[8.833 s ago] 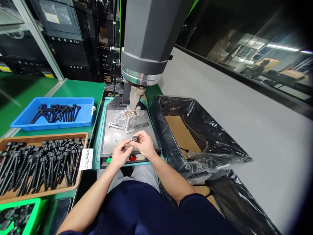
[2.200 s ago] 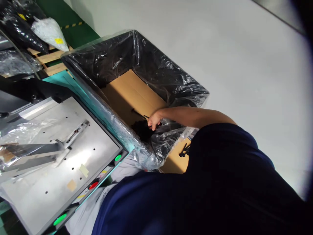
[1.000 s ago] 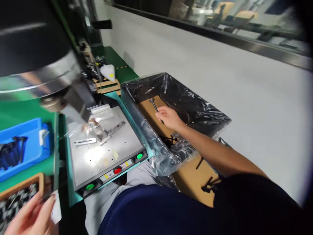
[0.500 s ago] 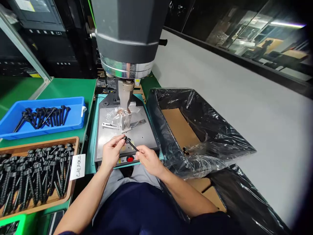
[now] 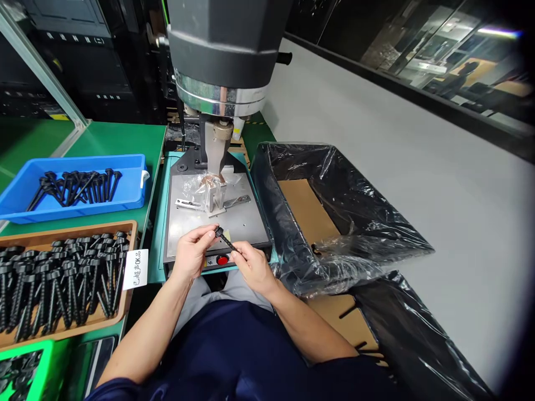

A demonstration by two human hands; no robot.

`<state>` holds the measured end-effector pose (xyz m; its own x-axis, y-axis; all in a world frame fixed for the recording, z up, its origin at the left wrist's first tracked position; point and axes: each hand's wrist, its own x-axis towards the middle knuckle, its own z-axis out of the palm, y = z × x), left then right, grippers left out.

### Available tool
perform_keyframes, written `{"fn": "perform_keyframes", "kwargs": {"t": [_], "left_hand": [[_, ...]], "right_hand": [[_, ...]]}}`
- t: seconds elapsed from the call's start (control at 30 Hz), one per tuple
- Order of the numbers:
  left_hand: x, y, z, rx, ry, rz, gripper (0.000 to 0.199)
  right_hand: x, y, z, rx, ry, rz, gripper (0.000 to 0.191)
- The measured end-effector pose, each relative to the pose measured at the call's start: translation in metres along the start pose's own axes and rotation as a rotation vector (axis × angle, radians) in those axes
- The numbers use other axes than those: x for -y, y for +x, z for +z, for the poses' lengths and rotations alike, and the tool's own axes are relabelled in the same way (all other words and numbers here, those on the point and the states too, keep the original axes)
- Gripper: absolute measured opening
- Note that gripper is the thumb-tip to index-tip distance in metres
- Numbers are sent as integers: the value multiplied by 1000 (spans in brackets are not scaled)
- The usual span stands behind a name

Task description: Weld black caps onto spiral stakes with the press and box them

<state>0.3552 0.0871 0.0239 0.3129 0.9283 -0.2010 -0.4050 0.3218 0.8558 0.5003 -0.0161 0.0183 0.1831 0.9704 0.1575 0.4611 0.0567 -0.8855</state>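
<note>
A black ribbed plastic stem with a wider head (image 5: pixel 226 239) is held slantwise between my two hands, over the front edge of the machine's metal base plate (image 5: pixel 184 234). My left hand (image 5: pixel 195 252) pinches it at the head end, fingers closed. At the thin lower end, my right hand (image 5: pixel 252 266) grips it between thumb and fingers. Beyond the hands, a metal fixture (image 5: pixel 215 197) with clear film around it stands on the plate, under the machine's metal horn (image 5: pixel 218 150). A red button (image 5: pixel 222 260) sits just below the held piece.
On the left, a blue tray (image 5: pixel 83 213) and a brown tray (image 5: pixel 130 239) hold many similar black stems; a green bin (image 5: pixel 48 356) holds small black parts. At right stands a box lined with black plastic (image 5: pixel 359 200), with a second lined box (image 5: pixel 418 328) below it.
The view has tilted slightly, so the scene sits a little higher. Both hands keep the black stem, and its head has turned slightly between the left fingers.
</note>
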Motion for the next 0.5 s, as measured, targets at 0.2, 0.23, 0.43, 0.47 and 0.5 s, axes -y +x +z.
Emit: {"fn": "perform_keyframes", "kwargs": {"t": [0.2,0.23,0.43,0.47,0.5], "left_hand": [[-1,-2,-3,-15,28,-30,33],[-1,-2,-5,-19,51,-4,33],[-1,1,-15,10,184,70,29],[-1,1,-16,26,194,71,27],[-1,1,-17,41,202,77,26]], "right_hand": [[-2,0,6,-63,-28,-56,16],[-3,0,7,-52,16,-38,16],[-5,1,16,147,576,285,20],[-5,1,15,156,606,309,21],[-5,1,15,148,592,306,21]]}}
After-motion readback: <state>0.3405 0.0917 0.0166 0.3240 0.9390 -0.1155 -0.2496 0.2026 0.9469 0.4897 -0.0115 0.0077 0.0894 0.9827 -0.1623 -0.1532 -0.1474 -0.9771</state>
